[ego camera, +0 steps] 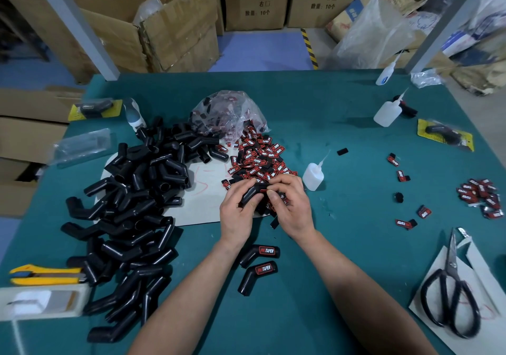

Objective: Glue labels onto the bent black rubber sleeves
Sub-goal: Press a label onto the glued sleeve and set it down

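My left hand (237,212) grips a bent black rubber sleeve (251,193) at the middle of the green table (342,259). My right hand (290,204) pinches the sleeve's upper end, where a sliver of a red label shows under the fingertips. A big heap of bare sleeves (131,207) lies to the left. A pile of red and black labels (257,160) spills from a clear bag (227,112) just beyond my hands. Two labelled sleeves (258,268) lie near my forearms. A small glue bottle (313,175) stands right of my hands.
Two more glue bottles (387,112) stand at the far right, with scattered labels (480,193) and black scissors (450,294) on white card. A yellow utility knife (43,274) lies at the left edge. Cardboard boxes (153,26) stand behind the table.
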Demonstrator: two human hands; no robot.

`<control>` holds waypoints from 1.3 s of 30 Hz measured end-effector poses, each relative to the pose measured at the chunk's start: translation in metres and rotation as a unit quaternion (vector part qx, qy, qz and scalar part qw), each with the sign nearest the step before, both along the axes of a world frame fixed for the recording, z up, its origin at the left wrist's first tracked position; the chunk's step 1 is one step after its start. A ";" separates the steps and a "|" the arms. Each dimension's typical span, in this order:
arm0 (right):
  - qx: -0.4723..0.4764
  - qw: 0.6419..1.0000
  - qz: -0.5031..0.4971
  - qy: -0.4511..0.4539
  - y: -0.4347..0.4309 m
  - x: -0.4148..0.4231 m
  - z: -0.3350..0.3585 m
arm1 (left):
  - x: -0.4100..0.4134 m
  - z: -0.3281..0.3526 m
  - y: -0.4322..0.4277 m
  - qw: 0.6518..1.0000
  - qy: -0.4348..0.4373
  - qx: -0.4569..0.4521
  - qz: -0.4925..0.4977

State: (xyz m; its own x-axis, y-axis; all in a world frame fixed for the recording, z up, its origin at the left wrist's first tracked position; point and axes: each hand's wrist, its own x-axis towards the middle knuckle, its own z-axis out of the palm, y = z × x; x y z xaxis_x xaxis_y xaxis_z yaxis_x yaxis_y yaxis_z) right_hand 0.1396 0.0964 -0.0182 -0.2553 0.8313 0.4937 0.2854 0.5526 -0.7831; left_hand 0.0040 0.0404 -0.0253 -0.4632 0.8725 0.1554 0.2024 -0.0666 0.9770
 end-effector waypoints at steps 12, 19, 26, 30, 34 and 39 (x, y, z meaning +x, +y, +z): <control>0.009 1.000 0.000 0.000 0.001 0.000 -0.003 | 0.000 -0.002 0.001 1.000 -0.006 0.007 0.001; 0.004 1.000 0.001 -0.004 0.001 0.000 -0.002 | 0.000 -0.004 0.001 1.000 -0.010 0.010 -0.001; 0.004 1.000 -0.003 -0.007 0.001 0.000 -0.001 | 0.000 -0.001 0.001 1.000 -0.017 0.016 -0.001; -0.002 1.000 -0.008 -0.012 0.001 -0.001 0.000 | 0.000 -0.002 0.001 1.000 -0.017 0.018 -0.004; -0.006 1.000 -0.007 -0.014 0.000 -0.001 0.001 | 0.000 -0.003 0.001 1.000 -0.015 0.018 -0.003; -0.011 1.000 -0.006 -0.013 0.000 -0.001 0.002 | -0.001 -0.005 0.002 1.000 -0.018 0.017 -0.004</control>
State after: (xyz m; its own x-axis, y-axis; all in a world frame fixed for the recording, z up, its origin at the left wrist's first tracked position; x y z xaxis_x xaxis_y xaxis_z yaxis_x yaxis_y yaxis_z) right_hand 0.1390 0.0965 -0.0160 -0.2575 0.8456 0.4677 0.3125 0.5309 -0.7877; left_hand 0.0034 0.0421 -0.0301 -0.4622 0.8706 0.1683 0.1673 -0.1008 0.9807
